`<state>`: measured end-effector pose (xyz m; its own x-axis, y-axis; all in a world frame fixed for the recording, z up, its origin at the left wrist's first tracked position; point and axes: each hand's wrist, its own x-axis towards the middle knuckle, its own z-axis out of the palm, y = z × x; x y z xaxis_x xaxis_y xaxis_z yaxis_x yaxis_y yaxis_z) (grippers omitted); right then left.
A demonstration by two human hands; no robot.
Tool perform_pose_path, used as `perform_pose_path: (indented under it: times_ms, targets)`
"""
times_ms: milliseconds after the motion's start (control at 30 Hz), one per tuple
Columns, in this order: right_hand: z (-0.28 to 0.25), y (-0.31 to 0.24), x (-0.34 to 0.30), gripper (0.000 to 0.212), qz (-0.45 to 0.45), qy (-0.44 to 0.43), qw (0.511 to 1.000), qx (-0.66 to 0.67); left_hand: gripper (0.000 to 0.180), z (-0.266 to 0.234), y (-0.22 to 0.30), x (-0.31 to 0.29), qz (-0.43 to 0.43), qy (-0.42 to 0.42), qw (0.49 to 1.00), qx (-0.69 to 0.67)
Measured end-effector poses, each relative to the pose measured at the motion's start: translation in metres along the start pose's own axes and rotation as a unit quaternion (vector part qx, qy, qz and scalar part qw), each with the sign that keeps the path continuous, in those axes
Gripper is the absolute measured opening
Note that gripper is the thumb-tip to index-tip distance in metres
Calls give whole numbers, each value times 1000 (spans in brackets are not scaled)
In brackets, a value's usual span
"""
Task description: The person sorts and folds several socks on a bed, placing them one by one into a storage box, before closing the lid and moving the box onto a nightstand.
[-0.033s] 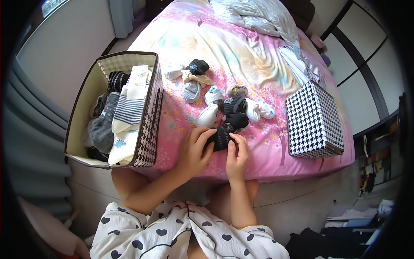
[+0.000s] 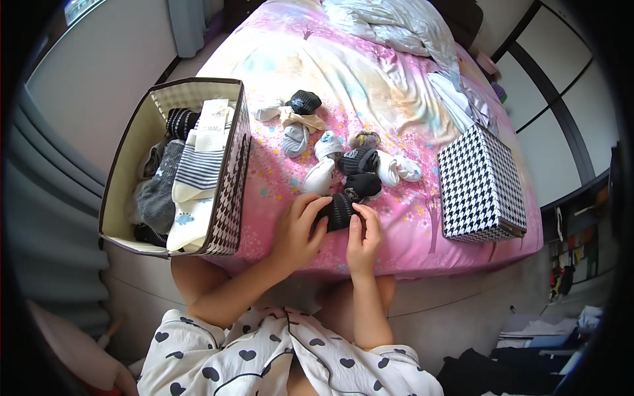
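Note:
A black sock with pale stitched bands point(image 2: 339, 212), bunched into a bundle, lies at the near side of the bed between my hands. My left hand point(image 2: 300, 228) grips its left end with fingers and thumb. At its right end my right hand point(image 2: 364, 236) pinches it with bent fingers. Just beyond lie several balled socks: a black one point(image 2: 364, 185), a dark grey one point(image 2: 358, 160), a white one point(image 2: 319, 177) and a white pair point(image 2: 387, 168). Farther back are a light grey ball point(image 2: 294, 140), a beige sock point(image 2: 300, 119) and another black ball point(image 2: 304, 102).
To my left stands an open fabric storage box point(image 2: 228, 198) holding several socks, including a striped one point(image 2: 198, 169) with a paper tag. A houndstooth box point(image 2: 477, 181) sits on the pink bedspread point(image 2: 409, 247) at right. A crumpled quilt point(image 2: 389, 26) lies at the back.

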<state>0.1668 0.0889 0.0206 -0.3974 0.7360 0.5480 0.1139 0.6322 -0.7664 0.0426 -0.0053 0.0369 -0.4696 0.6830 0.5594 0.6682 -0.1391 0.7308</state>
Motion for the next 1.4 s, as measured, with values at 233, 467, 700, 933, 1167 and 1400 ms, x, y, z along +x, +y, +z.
perform_pose_path:
  times_ms: [233,467,700,933,1167,1400]
  targets:
    - [0,-2,-3,31,-1,-24,1000,-11,38,-4,-2,-4,18,-12,1000,-8]
    - [0,3,-10,47,-48,-2,999,6,44,-7,1,-9,39,-56,992,-104]
    - [-1,-23,-26,50,34,14,992,121,41,-12,-1,-16,156,-22,984,-85]
    - [-9,-73,-35,54,-17,-43,987,152,43,-44,33,-37,232,72,970,-21]
    - [3,-136,-23,56,-127,-129,965,190,39,-120,69,-39,274,160,947,51]
    - [49,-196,18,60,-232,-238,920,210,35,-209,74,-31,259,186,941,116]
